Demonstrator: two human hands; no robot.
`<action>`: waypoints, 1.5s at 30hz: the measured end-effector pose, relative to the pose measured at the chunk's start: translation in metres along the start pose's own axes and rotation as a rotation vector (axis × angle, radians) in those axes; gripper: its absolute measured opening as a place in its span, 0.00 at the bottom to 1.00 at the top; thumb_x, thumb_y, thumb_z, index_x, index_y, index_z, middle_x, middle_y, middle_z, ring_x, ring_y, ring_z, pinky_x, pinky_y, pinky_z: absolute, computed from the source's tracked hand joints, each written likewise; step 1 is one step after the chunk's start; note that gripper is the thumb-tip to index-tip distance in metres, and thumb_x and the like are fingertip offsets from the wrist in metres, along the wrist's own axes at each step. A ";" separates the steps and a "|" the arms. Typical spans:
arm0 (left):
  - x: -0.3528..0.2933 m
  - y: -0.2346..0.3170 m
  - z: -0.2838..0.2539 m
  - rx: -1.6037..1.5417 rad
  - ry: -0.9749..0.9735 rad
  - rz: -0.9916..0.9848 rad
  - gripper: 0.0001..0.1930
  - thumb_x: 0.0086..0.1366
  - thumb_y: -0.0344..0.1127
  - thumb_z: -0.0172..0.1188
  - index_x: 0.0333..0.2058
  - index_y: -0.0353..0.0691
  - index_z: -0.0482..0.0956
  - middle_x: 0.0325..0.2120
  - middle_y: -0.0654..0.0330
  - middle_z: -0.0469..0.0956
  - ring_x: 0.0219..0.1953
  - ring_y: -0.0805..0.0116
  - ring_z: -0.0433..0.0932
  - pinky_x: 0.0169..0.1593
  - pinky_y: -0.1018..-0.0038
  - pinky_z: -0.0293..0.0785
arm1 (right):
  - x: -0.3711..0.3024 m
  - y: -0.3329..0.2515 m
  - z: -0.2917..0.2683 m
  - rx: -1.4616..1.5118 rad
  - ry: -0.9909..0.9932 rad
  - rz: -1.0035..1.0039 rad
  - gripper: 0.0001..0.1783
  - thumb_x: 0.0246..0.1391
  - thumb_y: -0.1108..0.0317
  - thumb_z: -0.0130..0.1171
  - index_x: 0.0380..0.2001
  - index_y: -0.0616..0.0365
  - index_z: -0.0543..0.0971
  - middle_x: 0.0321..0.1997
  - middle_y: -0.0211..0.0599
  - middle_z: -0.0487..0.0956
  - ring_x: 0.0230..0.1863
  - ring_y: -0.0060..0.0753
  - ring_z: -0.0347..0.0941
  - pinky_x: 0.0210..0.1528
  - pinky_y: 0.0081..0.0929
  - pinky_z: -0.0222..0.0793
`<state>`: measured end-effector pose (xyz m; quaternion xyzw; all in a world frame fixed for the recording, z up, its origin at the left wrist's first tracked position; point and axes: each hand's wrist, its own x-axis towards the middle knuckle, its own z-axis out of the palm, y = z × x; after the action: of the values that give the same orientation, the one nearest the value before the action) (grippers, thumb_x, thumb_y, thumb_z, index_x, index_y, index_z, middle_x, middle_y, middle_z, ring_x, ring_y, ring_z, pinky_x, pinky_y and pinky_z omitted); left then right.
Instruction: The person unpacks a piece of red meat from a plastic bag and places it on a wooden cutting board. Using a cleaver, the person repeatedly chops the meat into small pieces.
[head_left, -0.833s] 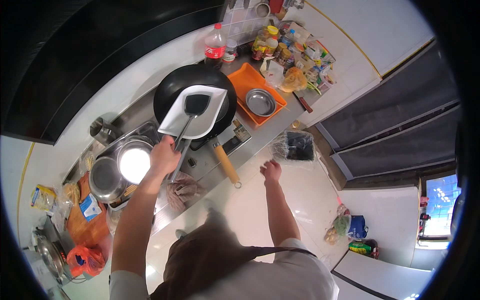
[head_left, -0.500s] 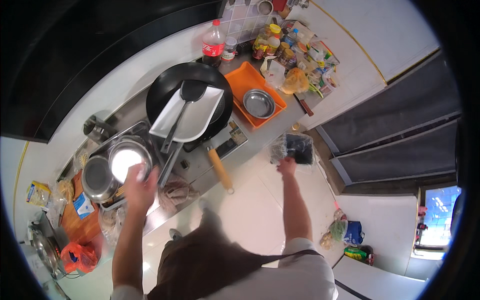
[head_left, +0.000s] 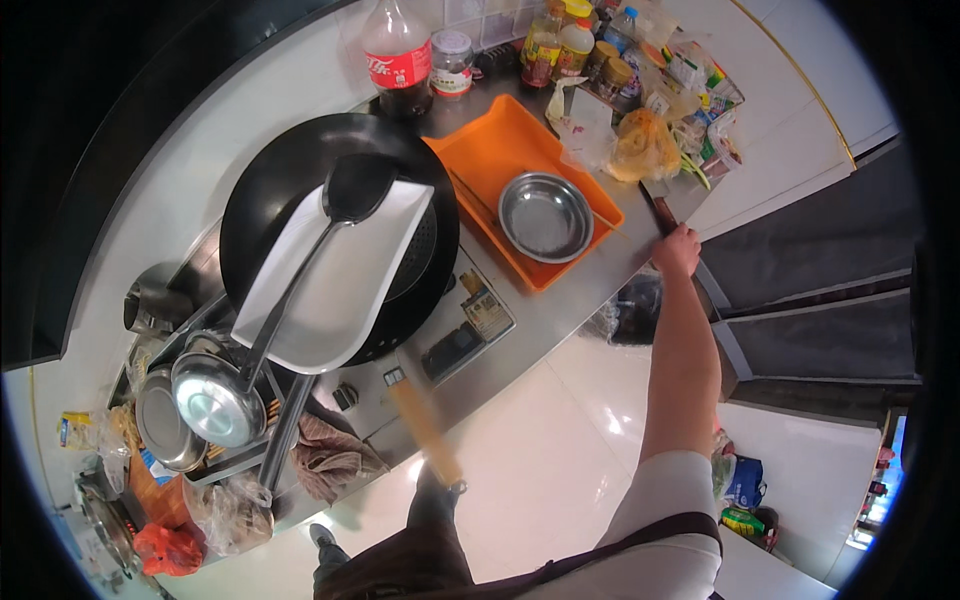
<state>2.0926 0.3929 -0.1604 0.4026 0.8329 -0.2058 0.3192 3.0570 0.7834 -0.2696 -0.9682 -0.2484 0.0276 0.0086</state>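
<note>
A steel counter (head_left: 590, 268) runs diagonally across the view, carrying most of the things. On it sits a big black wok (head_left: 265, 195), its perforated patch partly visible. Beside the wok, to its right, lies an orange tray (head_left: 500, 122), set at a slant. A white dish (head_left: 345, 300) with flared corners rests across the wok, and a spatula (head_left: 285, 290) lies over the dish, its dark head at the far end and its handle running down toward the person's left. Below the counter's front edge, partly hidden by the person's right arm, stands a dark bin (head_left: 640, 312) with clear plastic about it. At the back, behind the wok, a red-labelled bottle (head_left: 398, 72) of dark drink stands upright. In the tray sits a round metal bowl (head_left: 545, 222), and left of the wok's wooden handle (head_left: 425, 425), which is blurred, a brownish cloth (head_left: 330, 460) lies crumpled near the edge. A yellowish bag (head_left: 642, 145) lies beyond the tray's right end. The person's right grip (head_left: 678, 250) is at the butt of a knife (head_left: 664, 212), near that bag at the counter's right edge; one cannot tell whether the fingers have closed around the handle. The left grip is outside the view, so its state cannot be told.
</note>
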 end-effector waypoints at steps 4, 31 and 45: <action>0.022 0.039 -0.014 -0.029 -0.013 0.089 0.21 0.67 0.41 0.57 0.54 0.33 0.74 0.47 0.48 0.76 0.51 0.50 0.74 0.57 0.62 0.69 | -0.018 -0.019 -0.019 -0.088 -0.247 -0.081 0.30 0.54 0.56 0.56 0.59 0.57 0.74 0.64 0.48 0.74 0.63 0.47 0.73 0.62 0.42 0.71; 0.046 -0.254 0.220 -0.992 -0.544 0.302 0.29 0.70 0.57 0.53 0.44 0.31 0.84 0.42 0.53 0.85 0.45 0.60 0.79 0.51 0.63 0.74 | -0.698 -0.033 -0.215 0.835 0.171 -0.772 0.12 0.48 0.71 0.66 0.33 0.55 0.72 0.21 0.35 0.77 0.22 0.37 0.72 0.31 0.35 0.71; 0.078 -0.212 0.056 -1.147 0.251 0.361 0.27 0.67 0.51 0.61 0.52 0.30 0.77 0.41 0.44 0.83 0.44 0.55 0.82 0.49 0.65 0.78 | -0.904 -0.005 -0.132 0.225 -0.485 -1.051 0.14 0.45 0.59 0.67 0.32 0.55 0.79 0.30 0.40 0.84 0.35 0.48 0.82 0.40 0.43 0.76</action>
<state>1.9063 0.2762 -0.2359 0.3225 0.7609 0.3815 0.4141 2.2709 0.3517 -0.0927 -0.6745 -0.6853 0.2663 0.0669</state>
